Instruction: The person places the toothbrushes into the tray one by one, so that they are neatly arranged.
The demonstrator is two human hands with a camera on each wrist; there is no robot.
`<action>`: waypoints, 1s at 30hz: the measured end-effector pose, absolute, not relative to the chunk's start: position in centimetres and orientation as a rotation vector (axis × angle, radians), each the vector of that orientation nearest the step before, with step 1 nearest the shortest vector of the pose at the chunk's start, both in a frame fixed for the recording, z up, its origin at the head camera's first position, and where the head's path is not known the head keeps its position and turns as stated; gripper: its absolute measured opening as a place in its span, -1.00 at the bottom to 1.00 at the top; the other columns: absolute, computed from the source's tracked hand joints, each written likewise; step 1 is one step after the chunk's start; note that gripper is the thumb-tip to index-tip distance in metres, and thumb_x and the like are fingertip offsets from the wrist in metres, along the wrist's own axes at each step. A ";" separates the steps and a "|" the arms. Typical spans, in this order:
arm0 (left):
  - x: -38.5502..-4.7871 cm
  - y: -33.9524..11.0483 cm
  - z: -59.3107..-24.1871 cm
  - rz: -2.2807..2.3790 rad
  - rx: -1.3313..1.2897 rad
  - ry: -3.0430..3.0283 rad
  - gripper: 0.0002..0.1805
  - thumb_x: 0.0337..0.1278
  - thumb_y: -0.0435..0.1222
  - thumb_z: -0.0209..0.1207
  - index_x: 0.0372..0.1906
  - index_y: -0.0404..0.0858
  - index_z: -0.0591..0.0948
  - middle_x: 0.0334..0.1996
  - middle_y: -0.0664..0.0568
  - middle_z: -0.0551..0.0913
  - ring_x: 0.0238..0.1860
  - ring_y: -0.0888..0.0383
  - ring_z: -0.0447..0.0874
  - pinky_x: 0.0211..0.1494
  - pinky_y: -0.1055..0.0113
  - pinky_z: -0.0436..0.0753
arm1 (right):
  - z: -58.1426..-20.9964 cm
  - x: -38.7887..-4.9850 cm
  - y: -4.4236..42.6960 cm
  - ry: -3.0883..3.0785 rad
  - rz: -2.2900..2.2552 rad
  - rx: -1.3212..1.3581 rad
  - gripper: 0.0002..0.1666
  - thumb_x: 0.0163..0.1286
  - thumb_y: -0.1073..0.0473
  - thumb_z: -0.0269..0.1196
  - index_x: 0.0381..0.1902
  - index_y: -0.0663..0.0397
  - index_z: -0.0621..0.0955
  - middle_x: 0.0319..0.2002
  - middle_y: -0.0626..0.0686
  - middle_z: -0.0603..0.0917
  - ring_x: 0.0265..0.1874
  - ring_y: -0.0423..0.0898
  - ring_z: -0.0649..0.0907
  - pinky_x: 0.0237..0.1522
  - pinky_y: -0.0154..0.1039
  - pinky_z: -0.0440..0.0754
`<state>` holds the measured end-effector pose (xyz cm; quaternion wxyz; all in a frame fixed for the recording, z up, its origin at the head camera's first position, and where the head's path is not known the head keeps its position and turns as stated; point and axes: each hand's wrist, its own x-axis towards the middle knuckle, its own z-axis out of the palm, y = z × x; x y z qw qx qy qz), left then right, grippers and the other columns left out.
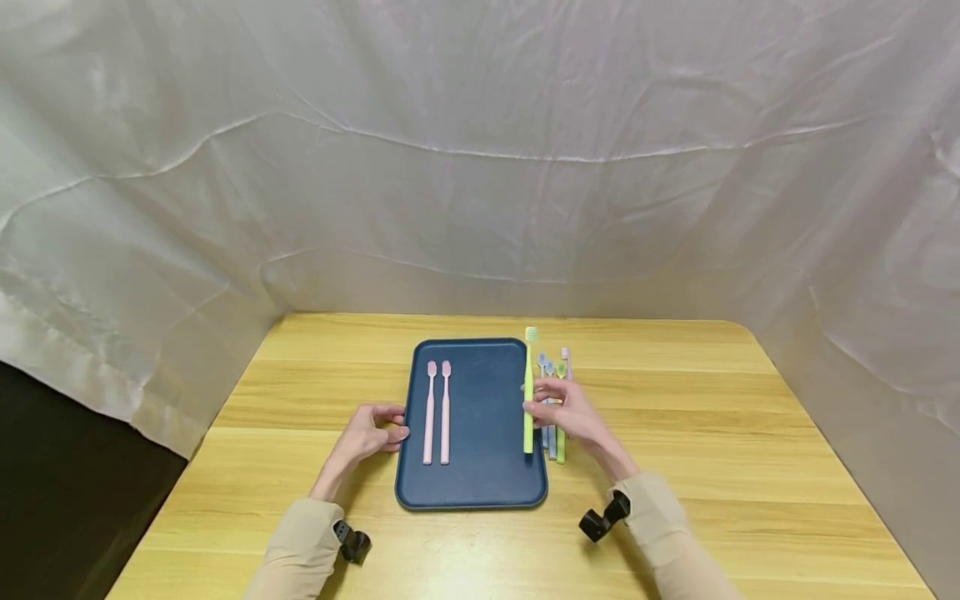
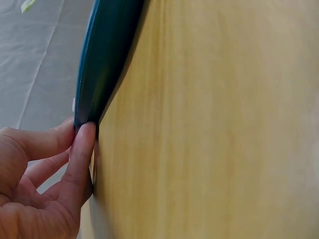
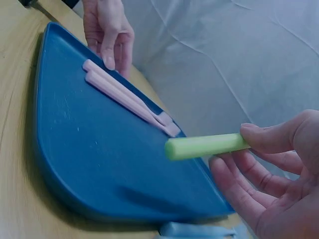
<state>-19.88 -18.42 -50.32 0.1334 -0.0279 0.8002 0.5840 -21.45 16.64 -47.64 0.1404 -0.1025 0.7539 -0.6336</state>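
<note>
My right hand [image 1: 567, 410] pinches a yellow-green toothbrush [image 1: 528, 392] by its handle, bristle end away from me. The brush is held above the right side of a dark blue tray [image 1: 487, 483], and its shadow falls on the tray in the right wrist view. At the tray's left rim, my left hand [image 1: 369, 431] grips the edge between thumb and fingers, seen close in the left wrist view. Two pink toothbrushes [image 1: 429, 417] lie side by side on the tray's left half, heads pointing away.
Just past the tray's right edge lie two blue toothbrushes [image 1: 552, 442], a green toothbrush [image 1: 561, 446] and a pale purple toothbrush [image 1: 566, 357], partly hidden by the right hand. A light wooden table [image 1: 712, 417] carries everything. Pale draped cloth [image 1: 480, 208] hangs behind and at both sides.
</note>
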 end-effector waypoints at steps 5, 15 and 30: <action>-19.9 -18.5 -50.5 1.686 -0.079 2.326 -0.48 0.15 -0.57 0.27 0.24 -0.60 0.49 -0.07 -0.36 0.61 -0.37 0.21 0.67 -0.30 0.30 0.82 | -47.8 -21.8 15.2 2.152 -1.844 -0.321 -0.44 0.39 0.32 0.28 0.24 0.55 0.42 -0.25 0.12 0.70 -0.41 -0.20 0.72 -0.14 0.02 0.83; -20.0 -18.6 -50.6 1.692 -0.093 2.324 -0.49 0.15 -0.58 0.26 0.23 -0.60 0.50 -0.08 -0.34 0.62 -0.39 0.22 0.66 -0.32 0.34 0.81 | -48.6 -22.4 12.2 2.165 -1.848 -0.312 -0.59 0.40 0.29 0.30 0.09 0.48 0.52 -0.42 0.02 0.74 -0.51 -0.19 0.68 -0.26 -0.01 0.83; -19.8 -18.6 -50.3 1.678 -0.078 2.333 -0.50 0.16 -0.56 0.27 0.23 -0.59 0.50 -0.08 -0.36 0.62 -0.37 0.20 0.68 -0.28 0.28 0.83 | -49.7 -23.1 8.7 2.203 -1.798 -0.301 -0.65 0.33 0.26 0.37 -0.02 0.38 0.57 -0.46 0.17 0.75 -0.57 -0.18 0.68 -0.33 -0.05 0.83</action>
